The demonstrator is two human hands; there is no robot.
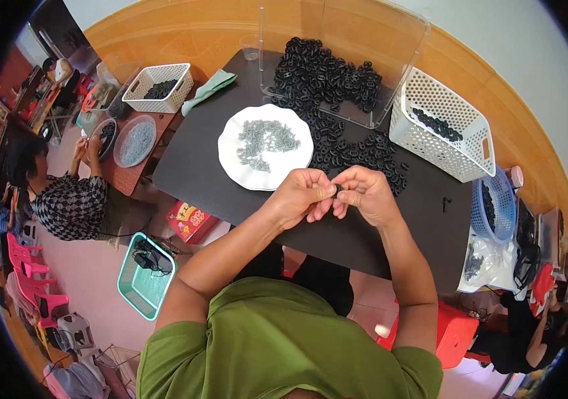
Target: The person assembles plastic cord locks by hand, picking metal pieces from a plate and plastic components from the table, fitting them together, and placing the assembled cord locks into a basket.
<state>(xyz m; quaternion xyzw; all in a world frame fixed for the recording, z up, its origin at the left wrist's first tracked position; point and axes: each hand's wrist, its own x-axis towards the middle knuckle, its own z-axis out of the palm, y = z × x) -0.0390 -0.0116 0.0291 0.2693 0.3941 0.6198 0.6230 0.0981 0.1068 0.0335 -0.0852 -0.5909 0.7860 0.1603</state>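
My left hand and my right hand meet over the near side of the dark table. Between their pinched fingertips is a small black plastic part, mostly covered by the fingers. Just beyond my left hand, a white scalloped plate carries many small grey translucent pieces. Past my right hand spreads a heap of small black oval parts with openings in them. The heap reaches back into a clear plastic bin.
A white perforated basket with black parts stands at the right, near a blue basket. A green cloth lies at the far left edge. Another person works at a side table; a turquoise basket sits on the floor.
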